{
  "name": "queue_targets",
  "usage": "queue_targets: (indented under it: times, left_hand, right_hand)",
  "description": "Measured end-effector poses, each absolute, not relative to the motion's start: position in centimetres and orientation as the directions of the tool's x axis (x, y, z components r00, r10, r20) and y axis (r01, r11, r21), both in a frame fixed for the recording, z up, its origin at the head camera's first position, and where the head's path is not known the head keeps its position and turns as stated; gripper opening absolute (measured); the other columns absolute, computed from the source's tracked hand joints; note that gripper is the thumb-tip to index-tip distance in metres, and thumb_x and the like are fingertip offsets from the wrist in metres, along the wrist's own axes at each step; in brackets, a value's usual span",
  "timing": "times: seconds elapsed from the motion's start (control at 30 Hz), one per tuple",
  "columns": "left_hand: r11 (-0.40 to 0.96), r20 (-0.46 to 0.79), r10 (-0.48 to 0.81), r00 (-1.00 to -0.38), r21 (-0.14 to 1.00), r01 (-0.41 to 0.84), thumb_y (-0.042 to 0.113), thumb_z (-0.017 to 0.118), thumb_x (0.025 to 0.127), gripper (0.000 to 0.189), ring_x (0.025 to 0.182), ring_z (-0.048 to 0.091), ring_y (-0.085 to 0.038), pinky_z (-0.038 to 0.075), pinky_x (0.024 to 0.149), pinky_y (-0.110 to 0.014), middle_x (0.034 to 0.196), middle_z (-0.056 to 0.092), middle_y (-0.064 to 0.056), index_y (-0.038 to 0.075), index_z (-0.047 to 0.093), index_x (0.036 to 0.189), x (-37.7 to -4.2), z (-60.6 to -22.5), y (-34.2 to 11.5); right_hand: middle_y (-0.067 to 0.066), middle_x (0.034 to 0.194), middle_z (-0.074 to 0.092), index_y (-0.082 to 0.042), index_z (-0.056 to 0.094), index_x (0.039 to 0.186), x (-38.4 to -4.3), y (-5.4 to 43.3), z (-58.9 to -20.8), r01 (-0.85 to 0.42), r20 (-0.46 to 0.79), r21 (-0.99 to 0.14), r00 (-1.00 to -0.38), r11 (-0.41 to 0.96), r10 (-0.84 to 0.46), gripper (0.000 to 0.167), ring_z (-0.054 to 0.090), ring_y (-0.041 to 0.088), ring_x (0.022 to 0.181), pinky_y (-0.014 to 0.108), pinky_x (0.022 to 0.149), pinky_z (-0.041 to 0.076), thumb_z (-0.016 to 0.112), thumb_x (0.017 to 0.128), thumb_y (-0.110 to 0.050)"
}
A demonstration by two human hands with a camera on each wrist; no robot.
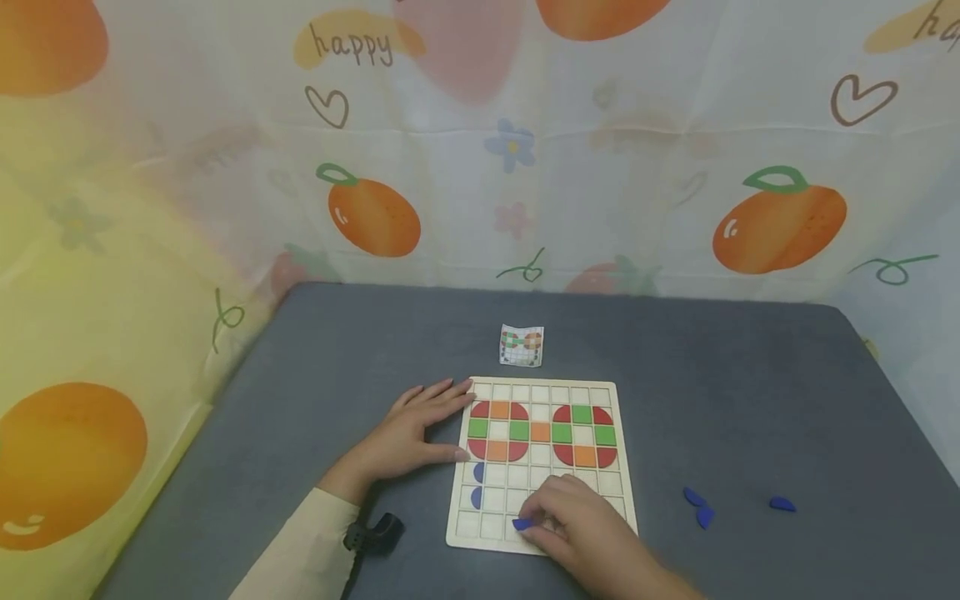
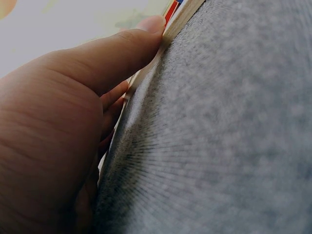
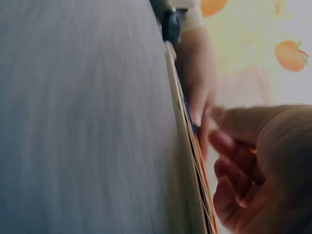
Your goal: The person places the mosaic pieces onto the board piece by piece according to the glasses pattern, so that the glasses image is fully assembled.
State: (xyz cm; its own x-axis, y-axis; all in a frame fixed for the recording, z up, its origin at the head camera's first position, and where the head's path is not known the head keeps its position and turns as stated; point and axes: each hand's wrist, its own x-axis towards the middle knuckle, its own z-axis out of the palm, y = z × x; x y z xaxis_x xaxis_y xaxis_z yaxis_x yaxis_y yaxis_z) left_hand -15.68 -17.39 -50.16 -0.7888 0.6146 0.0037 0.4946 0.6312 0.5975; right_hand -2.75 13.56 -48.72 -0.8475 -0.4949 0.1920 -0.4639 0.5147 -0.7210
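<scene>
A square wooden grid board (image 1: 492, 525) lies on the table, with red, green and orange pieces forming two round shapes joined by an orange square. Two blue half-round pieces (image 1: 477, 498) sit in the left column below them. My left hand (image 1: 408, 433) rests at the board's left edge, fingers spread and straight, thumb touching the rim; the left wrist view shows the thumb (image 2: 131, 44) against the edge. Over the lower part of the board, my right hand (image 1: 573, 525) pinches a blue piece (image 1: 522, 524) between thumb and fingers. In the right wrist view that piece cannot be made out.
Right of the board, several loose blue pieces (image 1: 704, 517) lie on the grey table (image 1: 750, 383), one (image 1: 782, 504) farther out. Behind the board is a small printed pattern card (image 1: 521, 346). A patterned cloth (image 1: 585, 167) hangs beyond the table's far edge.
</scene>
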Motion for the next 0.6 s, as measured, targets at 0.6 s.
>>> queue_targets:
  times: [0.6]
  left_hand:
    - [0.627,0.02,0.613,-0.79,0.595,0.502,0.056,0.085,0.093,0.09,0.164,0.021,-0.027,0.006,0.127,-0.063,0.175,0.033,0.008,0.024,0.048,0.168,-15.7,-50.5,-17.5]
  right_hand:
    - [-0.018,0.083,0.053,-0.021,0.07,0.091,-2.6,8.8,-49.2,-0.432,0.179,-0.608,-0.892,0.666,-0.416,0.018,0.05,0.002,0.08,0.027,0.071,0.051,0.088,0.094,-0.022]
